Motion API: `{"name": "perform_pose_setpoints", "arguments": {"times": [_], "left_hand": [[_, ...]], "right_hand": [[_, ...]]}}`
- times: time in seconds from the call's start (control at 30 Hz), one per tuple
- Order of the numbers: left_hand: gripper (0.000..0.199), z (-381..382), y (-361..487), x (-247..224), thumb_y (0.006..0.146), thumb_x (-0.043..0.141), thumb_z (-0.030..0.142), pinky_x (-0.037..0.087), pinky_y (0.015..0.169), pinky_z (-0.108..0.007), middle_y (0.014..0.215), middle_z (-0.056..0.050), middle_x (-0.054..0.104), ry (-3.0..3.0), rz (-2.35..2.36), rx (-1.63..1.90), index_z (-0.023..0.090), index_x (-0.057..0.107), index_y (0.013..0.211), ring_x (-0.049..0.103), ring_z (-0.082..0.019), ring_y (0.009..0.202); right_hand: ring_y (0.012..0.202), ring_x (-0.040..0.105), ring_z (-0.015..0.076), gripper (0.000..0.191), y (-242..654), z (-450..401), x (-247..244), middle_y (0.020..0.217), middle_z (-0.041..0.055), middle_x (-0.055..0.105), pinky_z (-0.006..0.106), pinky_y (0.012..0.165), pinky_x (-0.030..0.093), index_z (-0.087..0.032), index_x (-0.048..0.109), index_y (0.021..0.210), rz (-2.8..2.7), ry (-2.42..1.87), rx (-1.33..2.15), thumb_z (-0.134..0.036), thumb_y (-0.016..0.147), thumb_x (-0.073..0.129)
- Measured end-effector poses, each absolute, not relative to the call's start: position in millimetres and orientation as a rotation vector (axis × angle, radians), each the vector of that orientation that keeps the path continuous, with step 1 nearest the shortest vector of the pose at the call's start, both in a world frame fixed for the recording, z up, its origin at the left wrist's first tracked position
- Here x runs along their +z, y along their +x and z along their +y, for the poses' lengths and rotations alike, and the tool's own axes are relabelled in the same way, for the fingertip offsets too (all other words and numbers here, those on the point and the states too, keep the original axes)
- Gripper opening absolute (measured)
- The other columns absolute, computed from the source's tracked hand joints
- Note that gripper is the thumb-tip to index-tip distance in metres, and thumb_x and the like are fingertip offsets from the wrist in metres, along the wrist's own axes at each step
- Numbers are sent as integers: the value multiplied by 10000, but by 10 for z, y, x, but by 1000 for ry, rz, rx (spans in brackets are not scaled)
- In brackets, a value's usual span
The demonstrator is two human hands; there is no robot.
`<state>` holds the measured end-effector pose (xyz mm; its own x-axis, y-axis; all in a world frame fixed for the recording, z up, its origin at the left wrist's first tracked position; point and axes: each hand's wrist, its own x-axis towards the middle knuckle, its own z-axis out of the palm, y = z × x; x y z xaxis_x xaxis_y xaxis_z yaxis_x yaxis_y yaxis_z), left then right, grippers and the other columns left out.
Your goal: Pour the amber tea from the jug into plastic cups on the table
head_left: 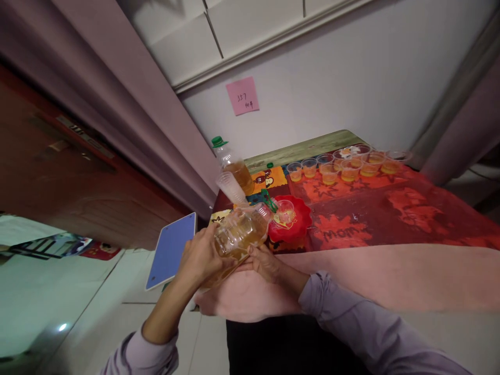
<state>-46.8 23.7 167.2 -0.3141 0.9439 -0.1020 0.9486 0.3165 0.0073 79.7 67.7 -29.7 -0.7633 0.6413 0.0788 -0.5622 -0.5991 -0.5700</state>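
Blue board point(172, 251), well left of red bowl point(303, 224). Left hand point(201, 252), left of bowl, half curled round the side of the tilted bottle point(242, 232). Cup stack point(231, 187) and upright green-capped bottle point(239, 169) stand beyond-left of bowl. Tilted bottle has yellowish liquid in it, mouth at bowl's left edge, by the clear cup point(285, 209) inside bowl; can't tell if it's flowing. Right hand point(267, 263), near-left of bowl, fingers bent, supporting bottle's underside. Small cups point(330, 176) with liquid grouped beyond-right of bowl.
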Motion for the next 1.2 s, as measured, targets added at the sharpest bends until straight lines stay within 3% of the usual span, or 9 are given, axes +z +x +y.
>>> {"name": "perform_pose_setpoints", "arguments": {"times": [0.37,0.73,1.2], "left_hand": [[970,320,-412,1737,692,885,481,512,1067,-431,1463,-172,713,1766,2471,-263,181,523,1541,672,-401,1374],[765,379,-373,1753,716,848,484,506,1086,-445,1408,-184,730,1786,2479,-305,200,584,1375,684,-405,1350],[776,407,-331,1794,728,832,480,500,1095,-430,1477,-185,697,1740,2481,-358,208,552,1398,662,-393,1389]], "right_hand": [[1064,819,297,682,805,685,-282,1307,92,806,623,1010,639,-305,568,1395,-723,-155,2343,-639,876,859],[1044,822,296,715,797,708,-275,1323,91,798,649,1036,622,-303,581,1384,-672,-132,2368,-681,847,863],[1099,806,307,723,807,711,-263,1325,91,784,652,1055,602,-296,545,1400,-699,-175,2364,-678,863,842]]}}
